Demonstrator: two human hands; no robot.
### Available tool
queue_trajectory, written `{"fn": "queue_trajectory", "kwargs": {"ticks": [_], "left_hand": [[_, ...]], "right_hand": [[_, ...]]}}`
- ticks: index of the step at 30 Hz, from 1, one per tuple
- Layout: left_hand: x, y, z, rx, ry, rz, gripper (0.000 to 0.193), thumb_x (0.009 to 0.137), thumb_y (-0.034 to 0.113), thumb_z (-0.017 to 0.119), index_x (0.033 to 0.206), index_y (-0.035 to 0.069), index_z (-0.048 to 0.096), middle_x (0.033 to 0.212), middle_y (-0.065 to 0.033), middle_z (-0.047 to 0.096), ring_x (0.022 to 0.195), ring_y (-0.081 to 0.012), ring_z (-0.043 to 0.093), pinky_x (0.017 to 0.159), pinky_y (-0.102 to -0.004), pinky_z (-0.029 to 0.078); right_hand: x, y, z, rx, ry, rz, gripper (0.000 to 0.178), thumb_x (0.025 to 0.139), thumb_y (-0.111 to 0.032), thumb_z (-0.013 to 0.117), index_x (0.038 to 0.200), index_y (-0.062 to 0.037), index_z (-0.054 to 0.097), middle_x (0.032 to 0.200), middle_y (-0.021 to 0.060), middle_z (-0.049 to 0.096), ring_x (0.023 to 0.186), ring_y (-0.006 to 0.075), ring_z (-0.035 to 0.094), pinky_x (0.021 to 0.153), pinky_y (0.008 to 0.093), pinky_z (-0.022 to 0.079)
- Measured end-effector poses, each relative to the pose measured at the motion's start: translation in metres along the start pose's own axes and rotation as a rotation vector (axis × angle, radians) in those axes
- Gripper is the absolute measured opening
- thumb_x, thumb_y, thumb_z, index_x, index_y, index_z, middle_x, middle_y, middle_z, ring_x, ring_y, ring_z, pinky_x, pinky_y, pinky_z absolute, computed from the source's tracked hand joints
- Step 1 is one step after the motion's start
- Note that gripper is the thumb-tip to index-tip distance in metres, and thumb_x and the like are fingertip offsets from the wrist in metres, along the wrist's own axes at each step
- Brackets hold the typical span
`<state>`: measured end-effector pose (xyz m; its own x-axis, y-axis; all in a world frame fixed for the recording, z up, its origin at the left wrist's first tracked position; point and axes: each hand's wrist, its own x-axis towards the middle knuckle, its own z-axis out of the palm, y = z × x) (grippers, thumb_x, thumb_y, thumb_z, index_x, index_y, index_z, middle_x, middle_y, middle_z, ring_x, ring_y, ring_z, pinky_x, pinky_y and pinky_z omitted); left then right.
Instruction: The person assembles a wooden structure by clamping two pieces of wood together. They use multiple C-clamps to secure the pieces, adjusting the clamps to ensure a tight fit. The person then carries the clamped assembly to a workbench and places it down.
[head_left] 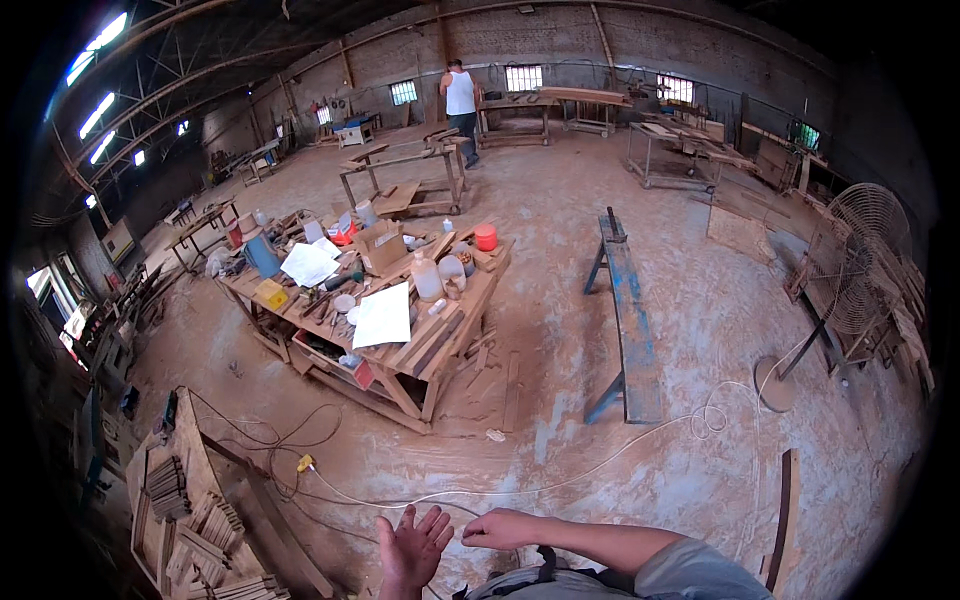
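Both hands hang empty above the sawdust floor (560, 330): left hand (412, 548) open, fingers spread, right hand (497, 527) loosely curled beside it. White cable (600, 462) snakes just ahead; the cluttered workbench (430, 345) stands well apart.

Head view, lower edge. Both forearms bare; no gloves, no watch, no rings or bands visible at this size. Left hand (412, 549): bare, all five fingers distinguishable. Right hand (497, 527): bare, fingers not separable in the picture. Right upper arm carries a short sleeve (690, 570), grey-blue, plain, no print seen; cuff ends above the elbow. Same grey-blue cloth continues across the chest (560, 585). A dark strap piece (546, 562) sits on the chest, black, with a short upright tab; detail too small to tell.
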<state>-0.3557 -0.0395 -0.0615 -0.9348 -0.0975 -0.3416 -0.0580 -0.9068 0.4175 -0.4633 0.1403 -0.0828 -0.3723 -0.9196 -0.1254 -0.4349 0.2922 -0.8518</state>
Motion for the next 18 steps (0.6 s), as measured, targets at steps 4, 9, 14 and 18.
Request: {"fn": "queue_trajectory", "kwargs": {"ticks": [4, 9, 14, 18], "left_hand": [[0.004, 0.005, -0.013, -0.048, -0.062, -0.013, 0.065, 0.082, 0.068, 0.046, 0.115, 0.012, 0.051, 0.123, -0.0221, 0.048, 0.114, -0.0381, 0.047, 0.097, -0.0508, 0.039], [0.017, 0.014, 0.019, -0.050, -0.080, -0.065, 0.064, 0.082, 0.068, 0.046, 0.114, 0.012, 0.050, 0.122, -0.0226, 0.050, 0.114, -0.0377, 0.047, 0.096, -0.0497, 0.040], [0.021, 0.010, 0.030, -0.092, -0.111, -0.156, 0.063, 0.085, 0.067, 0.041, 0.113, 0.012, 0.051, 0.123, -0.0228, 0.050, 0.115, -0.0378, 0.048, 0.097, -0.0509, 0.039], [0.015, 0.018, 0.026, -0.078, -0.149, -0.136, 0.056, 0.087, 0.063, 0.040, 0.115, 0.015, 0.051, 0.123, -0.0205, 0.051, 0.116, -0.0349, 0.048, 0.097, -0.0498, 0.040]], "right_hand": [[-0.004, 0.048, 0.014, -0.010, -0.242, -0.016, 0.037, 0.088, -0.039, 0.052, 0.097, -0.0060, 0.065, 0.088, 0.0170, 0.066, 0.081, 0.0320, 0.063, 0.073, 0.0408, 0.048], [-0.019, 0.005, -0.124, -0.610, -0.187, 0.336, 0.035, 0.087, -0.023, 0.049, 0.115, -0.0040, 0.057, 0.103, 0.0214, 0.063, 0.092, 0.0385, 0.061, 0.081, 0.0444, 0.049], [-0.024, -0.190, -0.232, -0.129, 0.909, -0.207, 0.038, 0.086, -0.016, 0.057, 0.120, 0.0012, 0.050, 0.091, 0.0169, 0.061, 0.080, 0.0286, 0.061, 0.070, 0.0338, 0.049], [-0.062, -0.237, -0.183, -0.133, 0.919, -0.623, 0.021, 0.083, -0.008, 0.060, 0.103, -0.0009, 0.057, 0.080, 0.0112, 0.060, 0.071, 0.0232, 0.060, 0.063, 0.0301, 0.048]]}}
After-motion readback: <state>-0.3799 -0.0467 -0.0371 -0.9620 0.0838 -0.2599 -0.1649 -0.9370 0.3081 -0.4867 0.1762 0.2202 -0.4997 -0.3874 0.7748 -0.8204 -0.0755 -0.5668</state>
